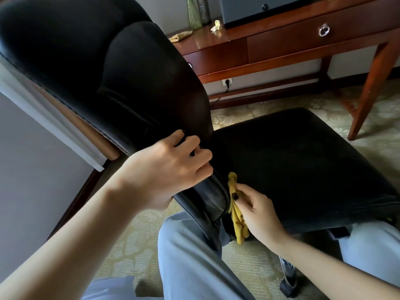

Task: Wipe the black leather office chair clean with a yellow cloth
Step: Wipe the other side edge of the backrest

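While the right hand (257,211) works low at the near side of the chair (292,165), grey trousers (190,256) fill the foreground; the person is down on the carpet (134,230) beside it.

Cloth (237,221): yellow, bunched into a narrow strip. It lies at the joint where the seat meets the backrest (129,72), touching the seat's near edge. Right fingers (238,194) pinch it, thumb on top and the others curled beneath, partly hidden.

Left hand (171,165): just beyond, gripping the lower side edge of the backrest. Fingers (194,141) curled over the rim and close together, the thumb out of sight.

Step in hand, by my reading: wiping the crease between seat and backrest, with the left hand steadying or easing the backrest aside. The next move probably calls for running the cloth further along the crease, away from the person, with that grip kept firm. How much of the seat and backrest is already clean cannot be told.

Orientation: the cloth's long axis runs near to far along the crease, loose end hanging nearest. The backrest's long axis rises from the joint toward upper left in view; the seat spreads rightward.

Beyond: a wooden table (281,40) carrying a green bottle (193,14), well apart from the chair.
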